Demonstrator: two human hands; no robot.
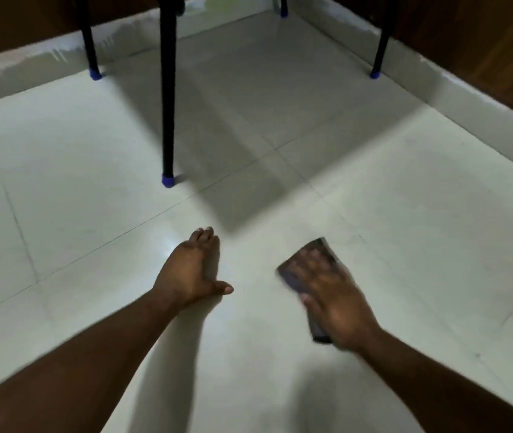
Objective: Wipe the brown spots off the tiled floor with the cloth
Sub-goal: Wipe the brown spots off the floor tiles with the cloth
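My right hand point(334, 303) presses flat on a dark folded cloth point(291, 273) that lies on the pale tiled floor point(92, 214). The hand and cloth are blurred by motion. The cloth sticks out beyond my fingertips and under my palm near the wrist. My left hand point(191, 270) rests palm down on the floor to the left of it, fingers together, thumb out, holding nothing. I cannot make out any brown spots on the tiles around the cloth.
A black chair stands ahead with blue caps on its legs; the nearest leg point(167, 120) ends just beyond my left hand. Other legs point(380, 51) stand farther back. A pale skirting point(467, 98) and brown wooden walls bound the floor at the back and right.
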